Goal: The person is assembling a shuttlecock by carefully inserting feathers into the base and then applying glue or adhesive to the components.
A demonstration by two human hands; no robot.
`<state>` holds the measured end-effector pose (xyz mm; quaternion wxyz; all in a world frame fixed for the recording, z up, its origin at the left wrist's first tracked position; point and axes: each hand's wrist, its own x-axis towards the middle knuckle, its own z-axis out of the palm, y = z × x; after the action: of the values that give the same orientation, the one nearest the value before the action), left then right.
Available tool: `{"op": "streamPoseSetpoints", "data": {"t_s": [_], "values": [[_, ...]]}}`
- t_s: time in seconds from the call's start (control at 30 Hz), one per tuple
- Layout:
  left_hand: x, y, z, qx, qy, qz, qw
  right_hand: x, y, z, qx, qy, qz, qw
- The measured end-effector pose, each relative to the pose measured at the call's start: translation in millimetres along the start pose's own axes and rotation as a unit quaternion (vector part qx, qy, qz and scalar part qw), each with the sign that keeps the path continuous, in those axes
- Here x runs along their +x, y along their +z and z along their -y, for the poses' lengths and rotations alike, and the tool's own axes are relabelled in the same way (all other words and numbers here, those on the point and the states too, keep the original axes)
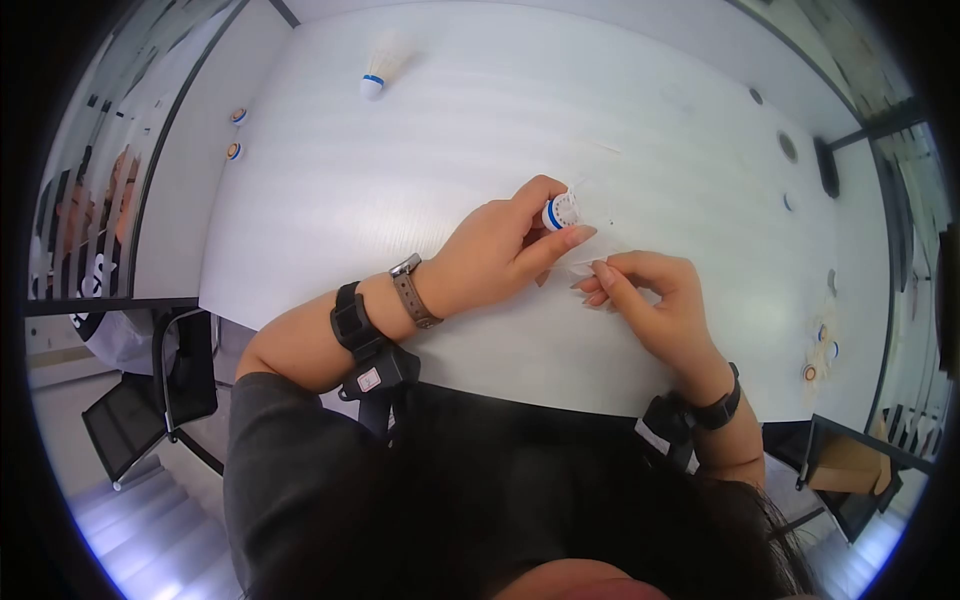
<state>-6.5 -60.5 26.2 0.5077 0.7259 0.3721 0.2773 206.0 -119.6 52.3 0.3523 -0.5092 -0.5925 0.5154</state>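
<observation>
My left hand [500, 250] grips a shuttlecock cork base [561, 211], white with a blue band, between thumb and fingers just above the white table [420, 190]. My right hand [655, 300] is next to it and pinches a thin white feather [583, 264] at its fingertips, close to my left thumb. Both wrists wear black bands; the left also has a watch.
A whole shuttlecock [380, 68] lies at the table's far left. Two small cork bases [236, 133] sit on the floor to the left, and several more [822, 350] on the right. A black chair [150, 400] stands at lower left.
</observation>
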Motion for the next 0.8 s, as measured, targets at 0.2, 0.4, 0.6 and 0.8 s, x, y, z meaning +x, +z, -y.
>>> {"op": "streamPoseSetpoints", "data": {"t_s": [0.2,0.4,0.6,0.8], "values": [[0.9,-1.3,1.8,-0.002,-0.002,-0.009,1.0,-1.8,-0.9,-1.8,0.001,-0.036,-0.032,0.999],[2.0,0.1,3.0,-0.035,-0.009,-0.017,0.999,-1.0,-5.3,-3.9,-0.021,-0.062,-0.059,0.996],[3.5,-2.4,4.1,-0.023,-0.001,-0.04,0.999,1.1,-6.1,0.0,0.014,-0.023,-0.052,0.998],[4.2,-0.1,4.5,-0.061,0.002,-0.057,0.997,3.8,-8.2,-2.6,0.04,0.018,-0.042,0.998]]}}
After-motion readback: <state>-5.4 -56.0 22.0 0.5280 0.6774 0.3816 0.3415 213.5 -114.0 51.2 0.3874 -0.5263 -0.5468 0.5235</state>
